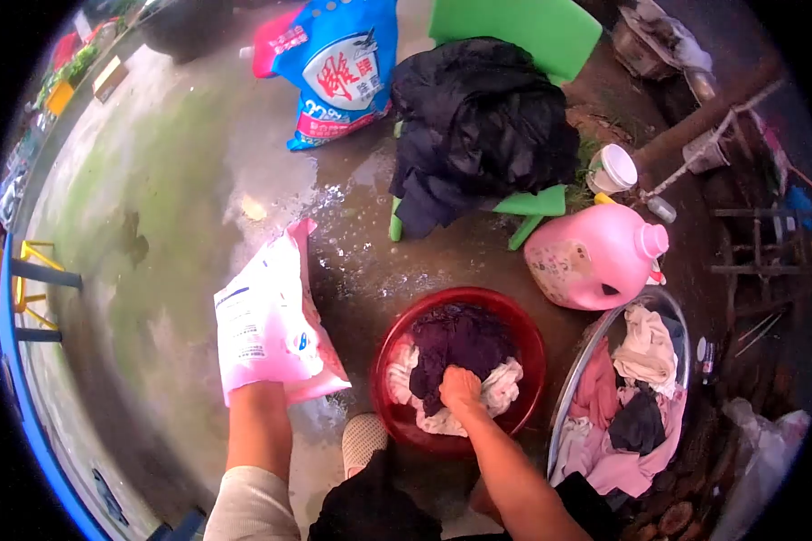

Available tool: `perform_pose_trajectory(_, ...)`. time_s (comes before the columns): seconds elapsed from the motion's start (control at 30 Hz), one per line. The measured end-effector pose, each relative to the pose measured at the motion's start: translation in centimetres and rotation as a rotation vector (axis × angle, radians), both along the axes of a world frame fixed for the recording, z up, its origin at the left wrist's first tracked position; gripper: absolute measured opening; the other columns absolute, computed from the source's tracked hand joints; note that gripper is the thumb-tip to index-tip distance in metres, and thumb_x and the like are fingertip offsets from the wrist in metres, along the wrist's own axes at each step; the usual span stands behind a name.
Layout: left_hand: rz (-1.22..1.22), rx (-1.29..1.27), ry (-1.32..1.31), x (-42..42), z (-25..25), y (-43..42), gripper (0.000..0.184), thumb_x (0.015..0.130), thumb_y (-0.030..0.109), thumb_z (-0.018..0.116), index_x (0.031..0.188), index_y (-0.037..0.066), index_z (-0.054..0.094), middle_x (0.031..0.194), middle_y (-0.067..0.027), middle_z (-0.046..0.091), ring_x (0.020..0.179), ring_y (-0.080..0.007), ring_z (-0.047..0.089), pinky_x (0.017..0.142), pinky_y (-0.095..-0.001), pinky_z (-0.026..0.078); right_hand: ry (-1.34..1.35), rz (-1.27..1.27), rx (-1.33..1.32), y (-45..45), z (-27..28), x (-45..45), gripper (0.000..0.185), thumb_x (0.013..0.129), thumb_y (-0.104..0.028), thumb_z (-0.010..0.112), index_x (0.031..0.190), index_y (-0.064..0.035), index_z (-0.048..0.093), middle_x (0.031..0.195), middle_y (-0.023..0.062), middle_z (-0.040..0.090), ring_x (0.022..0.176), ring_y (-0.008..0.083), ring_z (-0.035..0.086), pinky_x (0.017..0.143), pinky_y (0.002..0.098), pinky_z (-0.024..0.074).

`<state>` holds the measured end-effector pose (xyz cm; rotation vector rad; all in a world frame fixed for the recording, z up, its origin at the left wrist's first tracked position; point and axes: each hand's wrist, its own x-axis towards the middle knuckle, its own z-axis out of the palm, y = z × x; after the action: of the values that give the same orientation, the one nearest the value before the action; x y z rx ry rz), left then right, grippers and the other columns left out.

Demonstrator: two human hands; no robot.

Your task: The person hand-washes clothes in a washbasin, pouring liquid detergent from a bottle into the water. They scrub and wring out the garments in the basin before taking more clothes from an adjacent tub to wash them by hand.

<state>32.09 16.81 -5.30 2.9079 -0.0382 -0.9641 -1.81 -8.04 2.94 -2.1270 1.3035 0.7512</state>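
Observation:
My left hand reaches into a pink and white plastic bag (266,320), so its fingers are hidden; just the wrist and forearm show below the bag's mouth. In a red basin (537,379), my right hand (461,388) is closed on a dark purple garment (460,338). White cloth (503,386) lies around and under that garment. To the right of the basin, a metal tub (564,410) holds pink, cream and dark clothes (636,419).
A green plastic chair (532,32) bears a heap of black clothing (483,117). Beside it stands a blue and pink detergent bag (347,77). A pink jug (586,252) and a white tub (613,169) are at the right. The concrete floor (334,261) is wet.

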Motion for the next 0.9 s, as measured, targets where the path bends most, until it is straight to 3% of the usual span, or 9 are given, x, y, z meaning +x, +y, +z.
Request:
perform_pose_trajectory(0.17,0.025,-0.014,0.012,-3.5,-0.9,-1.7,0.02,0.091,0.027,0.056,0.101,0.01,0.06,0.095,-0.0078,0.06,0.087,-0.0224,0.057,0.074,-0.0352,0.048,0.004,0.042,-0.032,-0.2,-0.6,-0.5,0.019,0.078,-0.012,0.068,0.087,0.0044,0.068,0.092,0.0266,0.068,0.09,0.0402,0.067,0.08,0.0459,0.0538)
perform_pose_trajectory(0.43,0.067,-0.107,0.078,-1.6,1.0,2.8,0.017,0.092,0.028,0.057,0.098,0.013,0.059,0.088,-0.0044,0.059,0.08,-0.0182,0.057,0.069,-0.0323,0.048,-0.089,-0.02,-0.07,0.0,-0.8,-0.7,0.015,0.076,-0.011,0.069,0.083,0.0018,0.069,0.089,0.0264,0.068,0.09,0.0404,0.067,0.081,0.0457,0.0539)
perform_pose_trajectory(0.6,0.232,-0.433,0.276,0.4,3.4,2.8,0.016,0.092,0.029,0.057,0.096,0.014,0.059,0.084,-0.0023,0.059,0.076,-0.0156,0.057,0.066,-0.0304,0.048,-0.164,0.038,-0.117,0.1,-1.1,-1.3,0.017,0.077,-0.015,0.07,0.086,-0.0002,0.07,0.091,0.0241,0.069,0.091,0.039,0.068,0.082,0.0457,0.0536)
perform_pose_trajectory(0.7,0.522,-0.918,0.681,-0.6,9.8,1.2,0.015,0.093,0.03,0.058,0.095,0.015,0.059,0.081,-0.0011,0.059,0.074,-0.0141,0.057,0.065,-0.0293,0.048,-0.198,0.017,-0.106,0.2,-0.4,-1.4,0.017,0.077,-0.015,0.07,0.087,-0.0012,0.071,0.092,0.0232,0.069,0.092,0.038,0.068,0.081,0.0456,0.0538)
perform_pose_trajectory(0.77,0.606,-1.162,0.95,-5.5,20.1,-2.1,0.017,0.096,0.032,0.055,0.088,0.017,0.055,0.078,0.0016,0.057,0.069,-0.0095,0.055,0.06,-0.0255,0.045,-0.22,0.01,-0.097,0.3,0.1,-1.5,0.015,0.079,-0.013,0.067,0.087,-0.0014,0.071,0.092,0.0227,0.069,0.091,0.0371,0.068,0.08,0.045,0.0541)
perform_pose_trajectory(0.83,0.507,-1.073,0.931,-10.5,25.1,-4.5,0.02,0.097,0.033,0.054,0.09,0.015,0.057,0.077,0.0005,0.057,0.067,-0.0101,0.055,0.059,-0.0264,0.045,-0.195,-0.02,-0.091,0.7,-0.6,-1.7,0.017,0.08,-0.011,0.063,0.093,-0.0017,0.07,0.095,0.0231,0.069,0.093,0.0378,0.067,0.081,0.045,0.0539)
perform_pose_trajectory(0.9,0.287,-0.979,0.805,-16.3,26.3,-8.5,0.021,0.098,0.032,0.054,0.095,0.013,0.06,0.078,-0.0002,0.058,0.069,-0.01,0.055,0.061,-0.0263,0.045,-0.204,-0.093,-0.063,0.9,0.4,-1.8,0.024,0.081,-0.011,0.061,0.102,-0.0016,0.066,0.103,0.0248,0.067,0.097,0.0387,0.066,0.085,0.0455,0.0526)
